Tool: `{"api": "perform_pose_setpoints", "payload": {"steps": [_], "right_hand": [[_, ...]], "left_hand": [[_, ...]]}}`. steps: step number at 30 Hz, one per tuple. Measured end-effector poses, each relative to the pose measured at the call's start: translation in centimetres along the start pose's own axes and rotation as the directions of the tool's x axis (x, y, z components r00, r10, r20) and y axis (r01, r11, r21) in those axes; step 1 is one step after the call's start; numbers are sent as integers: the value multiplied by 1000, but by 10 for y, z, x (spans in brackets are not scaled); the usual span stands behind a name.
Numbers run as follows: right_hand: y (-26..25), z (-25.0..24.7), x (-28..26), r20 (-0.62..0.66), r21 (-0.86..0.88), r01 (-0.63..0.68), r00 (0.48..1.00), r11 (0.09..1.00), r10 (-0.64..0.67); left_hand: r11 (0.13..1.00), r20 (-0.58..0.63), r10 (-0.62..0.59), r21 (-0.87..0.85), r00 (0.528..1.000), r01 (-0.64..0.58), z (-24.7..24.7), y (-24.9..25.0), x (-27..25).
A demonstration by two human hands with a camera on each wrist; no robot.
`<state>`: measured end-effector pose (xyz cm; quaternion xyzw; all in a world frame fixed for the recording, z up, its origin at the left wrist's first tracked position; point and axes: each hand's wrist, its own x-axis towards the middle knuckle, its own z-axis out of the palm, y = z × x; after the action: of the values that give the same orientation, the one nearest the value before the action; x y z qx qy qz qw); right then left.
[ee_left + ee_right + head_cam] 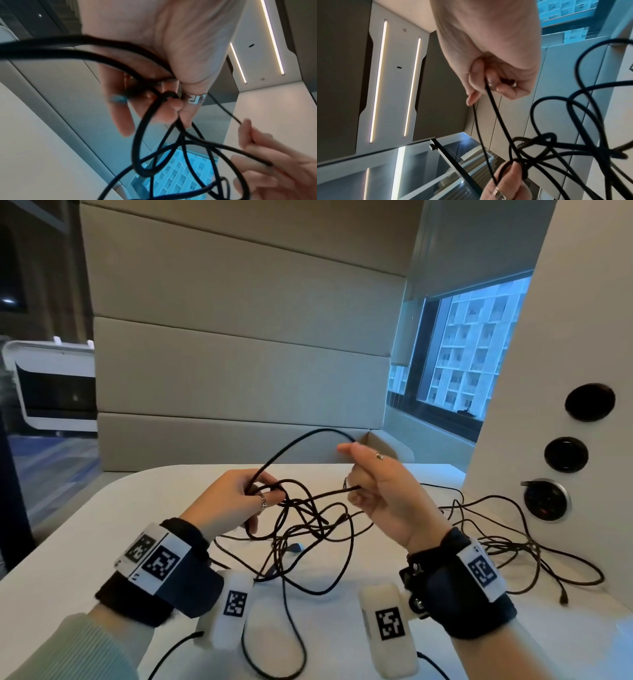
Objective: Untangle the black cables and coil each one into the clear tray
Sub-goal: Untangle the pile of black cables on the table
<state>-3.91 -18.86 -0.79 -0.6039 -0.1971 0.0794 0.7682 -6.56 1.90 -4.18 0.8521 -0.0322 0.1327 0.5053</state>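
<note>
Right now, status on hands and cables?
Left hand grips knotted thin black cables. Right hand pinches one strand, raised. Tangle unresolved; clear tray not in view.

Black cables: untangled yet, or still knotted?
Still knotted. The black cables cross in loops between the left hand and right hand, with more sprawled over the table.
</note>
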Motion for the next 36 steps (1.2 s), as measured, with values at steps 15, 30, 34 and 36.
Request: {"api": "perform_pose_setpoints", "payload": {"steps": [15,30,34,36], "right_hand": [[-6,-30,-5,84,-927,-60,929,370,361],[9,12,-4,181,-723,289,956,627,-232],[-5,2,-7,116,-537,232,972,811,-202],[-17,-7,-6,-35,-250,218,972,943,-234]], "left_hand": [[914,-206,-130,-403,970,37,-16,-6,9],[924,-72,364,-94,929,-369,22,24,-11],[965,202,250,-132,947,-227,25,13,-10],[981,258,183,14,949,-193,24,3,-8]]}}
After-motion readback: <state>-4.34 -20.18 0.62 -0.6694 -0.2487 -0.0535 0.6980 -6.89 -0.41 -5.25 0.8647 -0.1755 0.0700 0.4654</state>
